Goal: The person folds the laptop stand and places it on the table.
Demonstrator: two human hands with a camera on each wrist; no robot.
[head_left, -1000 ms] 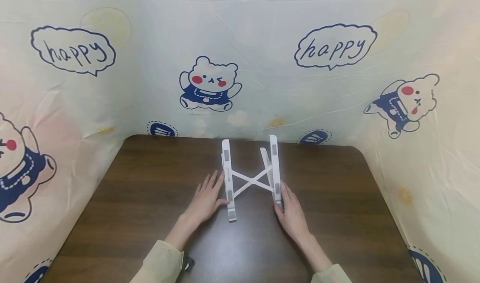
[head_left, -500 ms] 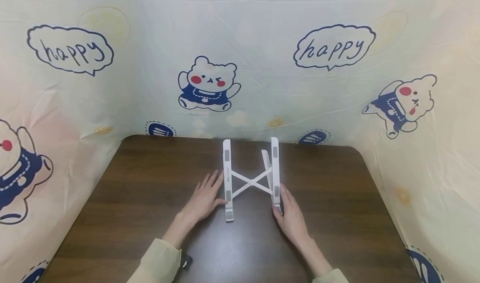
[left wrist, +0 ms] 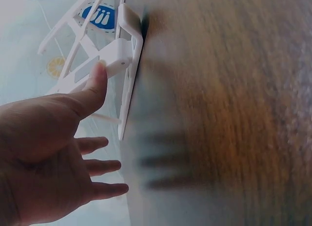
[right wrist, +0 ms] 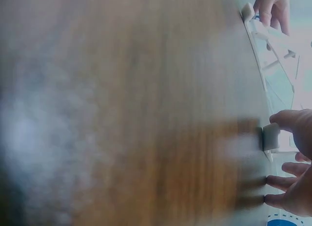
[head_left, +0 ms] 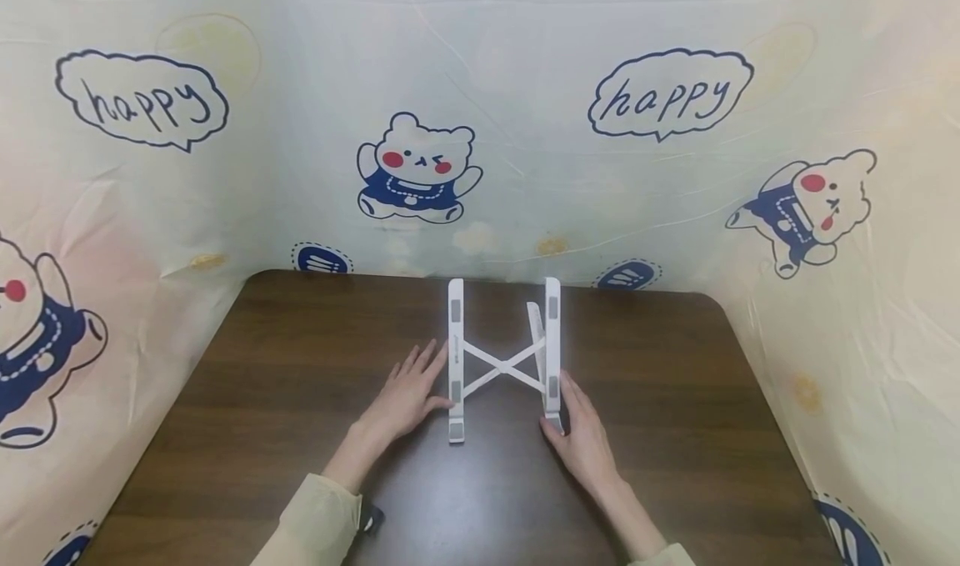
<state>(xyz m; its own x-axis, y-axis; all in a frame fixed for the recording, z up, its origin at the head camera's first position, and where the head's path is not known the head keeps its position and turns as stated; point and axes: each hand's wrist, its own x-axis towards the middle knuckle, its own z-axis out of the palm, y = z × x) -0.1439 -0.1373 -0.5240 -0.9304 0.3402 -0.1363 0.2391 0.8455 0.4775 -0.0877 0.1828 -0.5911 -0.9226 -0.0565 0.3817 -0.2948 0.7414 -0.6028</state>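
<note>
I have a white folding stand (head_left: 502,358) set up on a dark brown wooden table (head_left: 262,399), near the far edge and about midway across. It has two long rails joined by a thin crossed brace, and the rails run away from me toward the back.

My left hand (head_left: 405,395) lies flat beside the left rail, fingers straight and slightly spread, with the thumb touching the rail near its near end; the left wrist view shows the thumb tip (left wrist: 100,75) pressed against the white plastic. My right hand (head_left: 581,433) rests just beside the near end of the right rail, fingers straight and close together, thumb against the foot of the rail. Neither hand is wrapped round anything.

The table has rounded far corners and a visible wood grain. Around it on three sides hangs a pale plastic sheet (head_left: 525,91) printed with cartoon bears in blue outfits and speech bubbles reading "happy". My pale green sleeves (head_left: 318,524) show at the bottom edge.
</note>
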